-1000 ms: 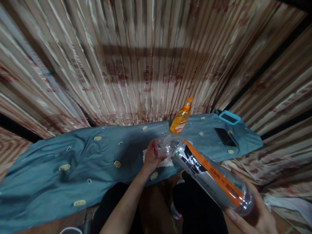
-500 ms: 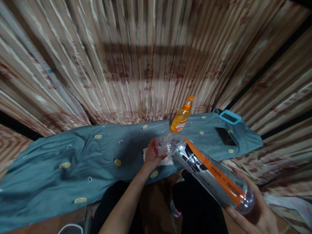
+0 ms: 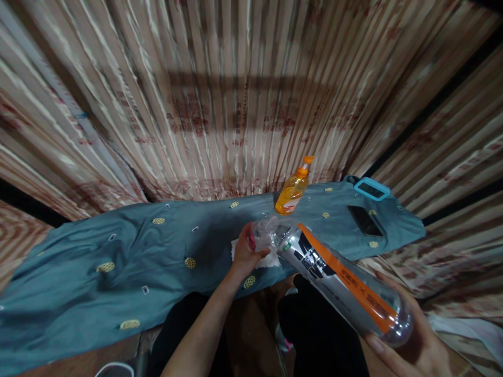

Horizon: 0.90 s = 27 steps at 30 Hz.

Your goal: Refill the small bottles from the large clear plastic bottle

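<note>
My right hand (image 3: 418,335) is wrapped round the base of a large clear plastic bottle (image 3: 334,280) with a silver and orange label. The bottle is tilted, its neck pointing up and left toward my left hand. My left hand (image 3: 247,251) is closed round a small clear plastic container (image 3: 261,234) with a pinkish part at its left end. The bottle's neck meets or overlaps this container; I cannot tell whether it goes inside. Under my left hand lies a white cloth or paper (image 3: 270,261) with a jagged edge.
A pump bottle of orange liquid (image 3: 292,193) stands on the grey-green patterned cloth (image 3: 149,251) just beyond. To the right lie a dark phone (image 3: 364,220) and a blue-framed object (image 3: 371,189). Pleated curtains (image 3: 236,104) hang behind, with dark poles at both sides.
Almost nothing differs. Both hands, the tilted bottle and the small container hold their places, with only a very slight shift of the whole view.
</note>
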### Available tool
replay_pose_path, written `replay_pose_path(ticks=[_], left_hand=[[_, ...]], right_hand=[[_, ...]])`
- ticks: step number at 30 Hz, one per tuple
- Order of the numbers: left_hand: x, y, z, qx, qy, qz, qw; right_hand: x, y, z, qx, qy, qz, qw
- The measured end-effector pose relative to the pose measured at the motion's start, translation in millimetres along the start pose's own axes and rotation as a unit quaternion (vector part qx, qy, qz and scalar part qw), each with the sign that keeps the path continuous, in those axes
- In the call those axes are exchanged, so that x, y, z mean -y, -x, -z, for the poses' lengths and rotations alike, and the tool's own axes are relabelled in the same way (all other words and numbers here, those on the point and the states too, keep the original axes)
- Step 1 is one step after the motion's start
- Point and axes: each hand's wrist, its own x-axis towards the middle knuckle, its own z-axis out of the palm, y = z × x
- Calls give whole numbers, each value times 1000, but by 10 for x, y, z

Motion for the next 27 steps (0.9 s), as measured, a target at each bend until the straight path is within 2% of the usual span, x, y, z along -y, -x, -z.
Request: replay_pose_path(ticks=[2, 6, 9, 15, 19, 22, 27], left_hand=[[2, -1, -5, -5, 0, 2, 1000], [-25, 0, -16, -5, 15, 5, 1000], [-57, 2, -12, -2, 18, 7, 1000], [-58, -16, 5, 15, 26, -2, 1000], [-30, -26, -2, 8, 31, -4, 999], [-25, -24, 2, -2, 11, 5, 1000], [-37, -16, 10, 1, 11, 7, 1000]], right_hand=[[-10, 3, -15, -3, 2, -1, 1000], [-129, -43, -3, -14, 15, 59, 998], [-153, -76, 7, -15, 5, 76, 997], [-62, -78, 52, 34, 16, 58, 998], [30, -28, -15, -16, -26, 21, 999], [133, 3, -76, -17, -38, -8, 999], [220, 2, -79, -6, -32, 5, 999]])
